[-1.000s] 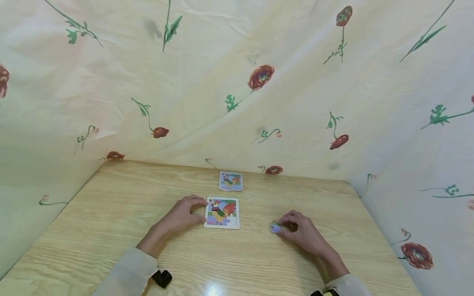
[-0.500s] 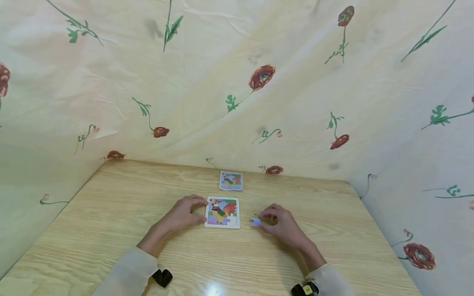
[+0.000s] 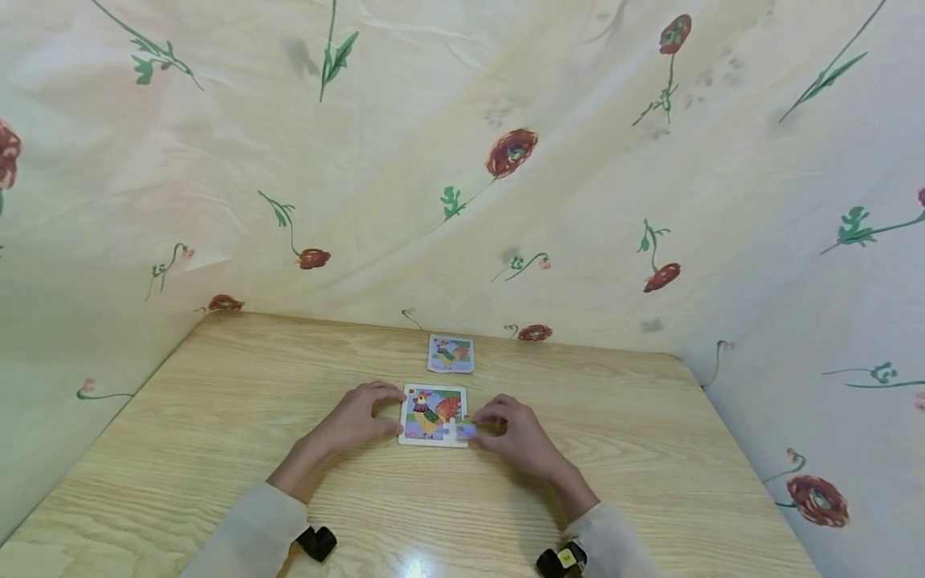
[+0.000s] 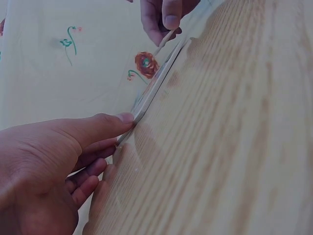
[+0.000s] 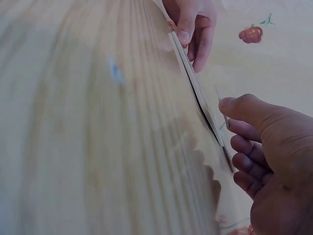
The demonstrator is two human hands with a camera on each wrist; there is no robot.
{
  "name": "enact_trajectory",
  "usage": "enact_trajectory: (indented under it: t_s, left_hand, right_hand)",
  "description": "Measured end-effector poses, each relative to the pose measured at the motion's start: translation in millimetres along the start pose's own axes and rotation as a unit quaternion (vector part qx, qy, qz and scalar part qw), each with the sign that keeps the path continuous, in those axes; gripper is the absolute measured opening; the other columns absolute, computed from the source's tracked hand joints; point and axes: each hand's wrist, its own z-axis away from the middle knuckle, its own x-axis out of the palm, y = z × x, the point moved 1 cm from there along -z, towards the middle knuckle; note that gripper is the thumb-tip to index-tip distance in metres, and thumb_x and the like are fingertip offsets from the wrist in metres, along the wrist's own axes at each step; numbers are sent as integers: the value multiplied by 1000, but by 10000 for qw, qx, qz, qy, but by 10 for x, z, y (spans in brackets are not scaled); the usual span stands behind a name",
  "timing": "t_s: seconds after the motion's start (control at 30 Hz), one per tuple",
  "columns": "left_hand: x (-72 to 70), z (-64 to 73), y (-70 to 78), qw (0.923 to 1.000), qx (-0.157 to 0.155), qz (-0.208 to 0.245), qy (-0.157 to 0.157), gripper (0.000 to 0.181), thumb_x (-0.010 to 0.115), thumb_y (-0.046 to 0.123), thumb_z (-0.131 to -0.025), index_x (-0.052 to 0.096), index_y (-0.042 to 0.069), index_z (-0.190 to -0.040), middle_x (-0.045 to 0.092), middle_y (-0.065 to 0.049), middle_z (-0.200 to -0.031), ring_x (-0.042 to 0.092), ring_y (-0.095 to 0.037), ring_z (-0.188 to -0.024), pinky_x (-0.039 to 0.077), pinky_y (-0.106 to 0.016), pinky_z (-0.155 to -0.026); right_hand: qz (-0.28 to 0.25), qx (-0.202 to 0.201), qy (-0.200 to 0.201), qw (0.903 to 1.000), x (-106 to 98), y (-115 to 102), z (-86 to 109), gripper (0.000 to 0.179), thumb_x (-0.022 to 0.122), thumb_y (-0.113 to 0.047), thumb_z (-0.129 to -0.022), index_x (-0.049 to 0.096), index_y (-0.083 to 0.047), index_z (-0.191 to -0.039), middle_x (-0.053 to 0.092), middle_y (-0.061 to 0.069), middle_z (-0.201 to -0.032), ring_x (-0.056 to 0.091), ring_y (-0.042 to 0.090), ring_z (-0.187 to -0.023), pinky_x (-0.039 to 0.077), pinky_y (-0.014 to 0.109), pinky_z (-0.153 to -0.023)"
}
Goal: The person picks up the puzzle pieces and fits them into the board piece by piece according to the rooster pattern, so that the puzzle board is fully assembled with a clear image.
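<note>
A square jigsaw puzzle (image 3: 428, 417) of a rooster, in a white frame, lies flat on the wooden table. A white gap shows at its lower right. My left hand (image 3: 356, 419) holds the frame's left side, its thumb (image 4: 124, 118) at the near corner and a forefinger toward the far one. Between thumb and forefinger, my right hand (image 3: 526, 440) pinches a purple and green puzzle piece (image 3: 466, 429). This piece overlaps the frame's right edge in the head view. From the right wrist, the piece (image 5: 225, 117) appears thin, tilted and raised above the frame.
A square picture card (image 3: 451, 354) with the same rooster lies just behind the puzzle. Pale flowered cloth (image 3: 376, 201) hangs along the back and sides of the wooden table (image 3: 405, 514). Black straps (image 3: 316, 544) sit at both wrists.
My right hand has moved left across the table with the puzzle piece, from well right of the frame to over its right edge. My left hand has stayed at the frame.
</note>
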Motion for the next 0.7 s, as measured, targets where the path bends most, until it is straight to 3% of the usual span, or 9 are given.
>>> enact_trajectory:
  t_s: [0.4,0.7]
  left_hand:
    - [-5,2,7,10000,-19,77,-46,45,81,21,-88,70,15,-131,58,-9,-148,44,-40,-145,37,-63,-118]
    - [-4,-1,2,10000,-19,25,-39,46,82,21,-88,70,14,-132,59,-7,-146,45,-39,-144,37,-62,-118]
  right_hand:
    - [-109,125,-344,9993,129,-69,-107,18,85,-20,-86,80,-13,-101,67,0,-100,53,14,-87,45,21,-74]
    - [-24,150,-359,9992,148,-92,-109,18,85,-21,-86,80,-12,-102,67,-1,-99,55,13,-88,47,22,-76]
